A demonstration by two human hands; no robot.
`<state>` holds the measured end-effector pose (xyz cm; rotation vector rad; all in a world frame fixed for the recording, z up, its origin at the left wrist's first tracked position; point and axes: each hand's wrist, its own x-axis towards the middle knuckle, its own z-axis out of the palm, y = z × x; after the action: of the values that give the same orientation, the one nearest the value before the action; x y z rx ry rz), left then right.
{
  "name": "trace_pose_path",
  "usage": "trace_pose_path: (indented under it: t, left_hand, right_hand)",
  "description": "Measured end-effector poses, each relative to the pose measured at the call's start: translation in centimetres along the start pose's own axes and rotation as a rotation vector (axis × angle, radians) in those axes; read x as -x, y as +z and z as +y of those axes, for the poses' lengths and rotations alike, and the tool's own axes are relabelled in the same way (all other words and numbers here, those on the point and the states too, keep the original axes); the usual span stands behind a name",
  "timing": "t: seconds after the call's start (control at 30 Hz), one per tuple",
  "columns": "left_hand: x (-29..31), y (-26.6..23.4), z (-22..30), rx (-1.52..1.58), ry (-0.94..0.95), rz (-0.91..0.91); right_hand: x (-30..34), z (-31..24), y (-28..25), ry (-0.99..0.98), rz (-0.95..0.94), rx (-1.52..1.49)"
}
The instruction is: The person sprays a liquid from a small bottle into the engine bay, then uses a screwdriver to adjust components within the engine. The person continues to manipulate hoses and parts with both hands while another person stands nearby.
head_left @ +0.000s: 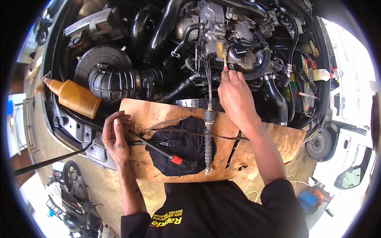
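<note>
Head view: a person leans over a vehicle's engine [212, 14]. The right hand [236, 93] pinches a slim tool [225, 60], which points away from the fingertips over the engine, with a round black cap [239, 51] just to its right. Nearer the person than this grip, a wooden board [266, 144] spans the front of the bay. On it lie a dark cloth [158, 160], a cable with a ribbed boot [208, 146] and a black rod with a red end [152, 144]. The left hand [116, 135] is loosely curled, its grip relaxed, at the board's left edge; beyond it lies an amber bottle [78, 100].
</note>
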<state>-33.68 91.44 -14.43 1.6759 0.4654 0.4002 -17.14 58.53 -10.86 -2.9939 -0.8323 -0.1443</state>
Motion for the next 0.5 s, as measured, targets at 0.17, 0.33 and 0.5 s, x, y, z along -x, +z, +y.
trace_pose_path:
  t: [0.17,0.33,0.5]
  left_hand:
    - [0.2,0.3,0.2,-0.011,-0.010,-0.017]
    - [-0.4,0.1,0.0,0.019,0.028,-0.002]
    - [-0.3,0.2,-0.5,0.023,0.032,-0.005]
  right_hand:
    - [-3.9,1.6,1.2,-0.016,0.092,0.039]
    - [-2.3,-0.1,0.7,0.039,0.076,0.012]
    - [-0.9,1.7,0.1,-0.078,0.200,-0.071]
